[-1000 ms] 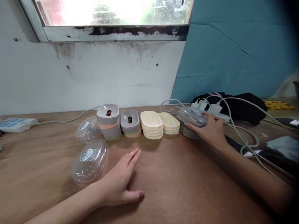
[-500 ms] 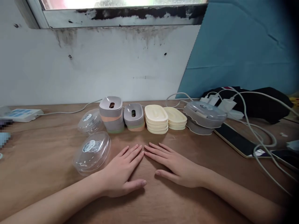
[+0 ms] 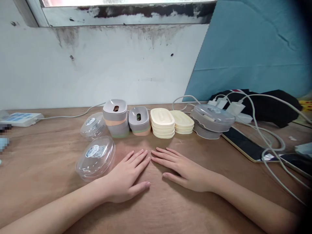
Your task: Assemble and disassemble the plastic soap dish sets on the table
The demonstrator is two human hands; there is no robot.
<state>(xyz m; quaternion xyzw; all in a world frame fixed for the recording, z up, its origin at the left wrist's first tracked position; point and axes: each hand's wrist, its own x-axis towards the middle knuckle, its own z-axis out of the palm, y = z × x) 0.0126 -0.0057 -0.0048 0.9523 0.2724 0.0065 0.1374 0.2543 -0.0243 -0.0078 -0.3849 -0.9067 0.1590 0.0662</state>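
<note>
My left hand (image 3: pixel 129 177) lies flat on the wooden table (image 3: pixel 158 214), fingers stretched, holding nothing. Opposite it, my right hand (image 3: pixel 185 169) rests palm down with its fingers apart; the fingertips of both hands nearly meet. Beside my left wrist sits a clear plastic lid stack (image 3: pixel 96 159) with a round sticker, and another clear lid stack (image 3: pixel 92 126) is behind it. Beyond the hands stand a tall stack of grey containers (image 3: pixel 116 118), a shorter grey stack (image 3: pixel 139 121), and two piles of cream lids, a taller one (image 3: pixel 162 123) and a lower one (image 3: pixel 182 122).
Grey covers with a clear lid (image 3: pixel 212 120) are stacked at the right. White cables and chargers (image 3: pixel 235 109), a phone (image 3: pixel 246 144) and black cloth (image 3: pixel 268 107) lie further right. A white power strip (image 3: pixel 21 119) is at far left. A wall (image 3: pixel 117 65) rises behind.
The view has shifted very slightly. Both hands stay flat in the same place, and the left thumb has moved a little closer to its hand.
</note>
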